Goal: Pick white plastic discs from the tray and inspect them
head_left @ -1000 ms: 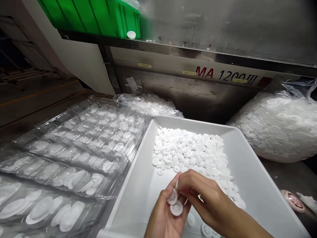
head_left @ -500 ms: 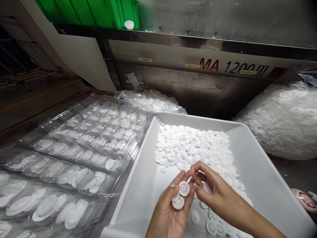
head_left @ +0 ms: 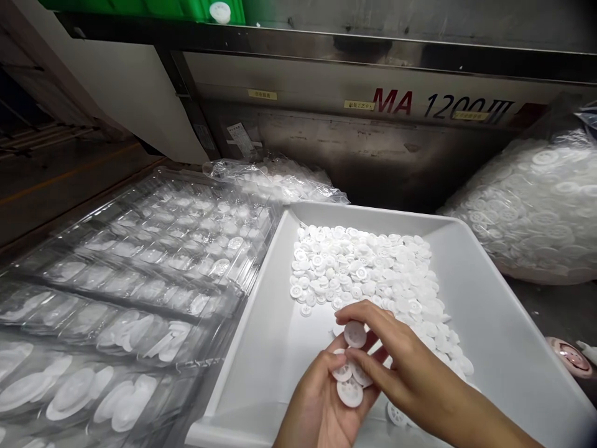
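Cupped palm up over the grey bin, my left hand (head_left: 317, 398) holds three small white plastic wheels (head_left: 349, 393), its thumb pressed on one of them. Spoke-like openings show in these wheels. My right hand (head_left: 410, 364) pinches another white wheel (head_left: 355, 335) between thumb and fingers, just above those in the left palm. Below and beyond both hands, a heap of similar white wheels (head_left: 364, 261) covers much of the floor of the bin (head_left: 494, 330). Part of the heap is hidden behind my right hand and forearm.
Clear plastic trays (head_left: 153, 249) with white parts in their pockets lie to the left. Bags of white parts stand behind the bin (head_left: 280, 177) and to its right (head_left: 536, 218). At the back, a machine ledge (head_left: 326, 53) carries a green crate (head_left: 140, 9) and a loose wheel (head_left: 220, 12).
My right hand has moved over the left palm and now shows a wheel in its pinch. Another wheel shows in the left palm. The whole view has shifted slightly.
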`<state>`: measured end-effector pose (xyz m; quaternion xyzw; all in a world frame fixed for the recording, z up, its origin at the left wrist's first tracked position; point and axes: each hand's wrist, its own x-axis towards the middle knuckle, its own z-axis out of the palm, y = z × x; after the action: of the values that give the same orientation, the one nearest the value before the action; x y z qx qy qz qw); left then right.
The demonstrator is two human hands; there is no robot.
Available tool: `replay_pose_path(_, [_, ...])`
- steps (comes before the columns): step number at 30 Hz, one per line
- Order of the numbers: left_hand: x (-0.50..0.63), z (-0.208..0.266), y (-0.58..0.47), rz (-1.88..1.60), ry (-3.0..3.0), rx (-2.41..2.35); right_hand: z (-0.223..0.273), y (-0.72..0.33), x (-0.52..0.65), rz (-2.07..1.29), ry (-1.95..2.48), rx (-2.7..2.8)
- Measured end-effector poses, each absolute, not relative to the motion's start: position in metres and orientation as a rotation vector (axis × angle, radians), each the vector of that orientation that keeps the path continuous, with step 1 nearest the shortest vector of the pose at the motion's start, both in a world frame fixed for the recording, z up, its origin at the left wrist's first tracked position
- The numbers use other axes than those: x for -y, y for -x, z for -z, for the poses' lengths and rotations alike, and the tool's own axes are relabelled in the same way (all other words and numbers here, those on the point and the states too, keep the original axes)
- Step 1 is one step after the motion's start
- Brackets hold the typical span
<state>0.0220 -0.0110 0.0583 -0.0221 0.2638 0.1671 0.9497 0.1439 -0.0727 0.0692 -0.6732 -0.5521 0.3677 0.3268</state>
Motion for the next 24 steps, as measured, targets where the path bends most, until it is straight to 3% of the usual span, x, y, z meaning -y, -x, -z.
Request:
replay_pose_path(14, [0.004, -0.058, -0.018, -0.357, 0.04, -0.717, -0.075, -0.162, 0.08, -1.08, 1.95, 1.625])
replay_pose_path(24, [0.004, -0.058, -0.017, -0.383, 0.018, -0.654, -0.071, -0.162, 0.079, -0.708, 1.947, 1.8])
